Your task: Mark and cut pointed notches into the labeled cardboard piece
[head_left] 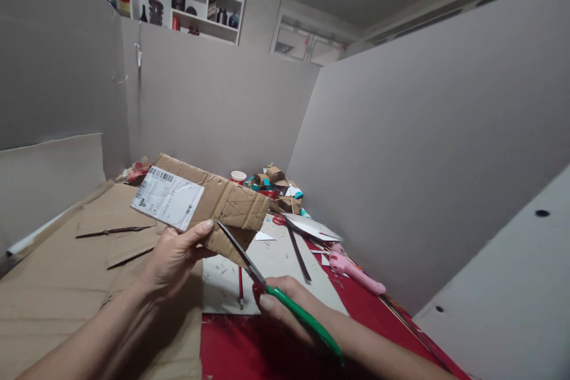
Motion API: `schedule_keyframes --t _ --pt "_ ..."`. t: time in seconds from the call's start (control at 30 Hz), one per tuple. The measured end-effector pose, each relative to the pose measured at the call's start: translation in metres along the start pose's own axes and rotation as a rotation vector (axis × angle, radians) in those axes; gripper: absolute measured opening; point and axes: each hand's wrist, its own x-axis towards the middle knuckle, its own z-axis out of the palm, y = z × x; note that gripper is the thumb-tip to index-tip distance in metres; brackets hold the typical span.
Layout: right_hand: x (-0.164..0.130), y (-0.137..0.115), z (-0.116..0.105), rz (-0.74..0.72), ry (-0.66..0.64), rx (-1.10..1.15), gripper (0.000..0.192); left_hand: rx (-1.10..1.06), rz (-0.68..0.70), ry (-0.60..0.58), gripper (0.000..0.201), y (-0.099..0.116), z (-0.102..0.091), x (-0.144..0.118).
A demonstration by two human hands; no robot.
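Cardboard piece (222, 205) with a white shipping label (168, 197) hangs above the worktop (276, 261), pinched at its near edge in my left hand (176, 258), thumb on top, fingers clamped beneath. It looks light, stiff along the flutes, creased and apt to buckle, so gripping close beside the cut line seems best. My right hand (285, 303) is closed round the green-handled scissors (267, 282), blades slightly parted, tips touching the edge. Pink glue gun (354, 270) lies nearby on the right.
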Motion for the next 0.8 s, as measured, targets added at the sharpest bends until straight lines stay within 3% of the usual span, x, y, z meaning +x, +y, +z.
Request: schedule_keyframes --t 0.13,0.27,0.8 --pt "0.001 -0.004 -0.003 -0.024 -0.027 -0.078 0.056 -0.019 -0.005 0.018 0.035 -0.001 0.001 -0.001" --pt "0.001 0.001 0.000 0.017 0.025 -0.126 0.053 -0.042 -0.020 0.034 0.034 0.000 0.002 -0.003" --pt "0.002 0.009 0.011 0.023 0.079 -0.025 0.056 -0.112 -0.030 0.028 0.022 0.001 0.004 -0.004"
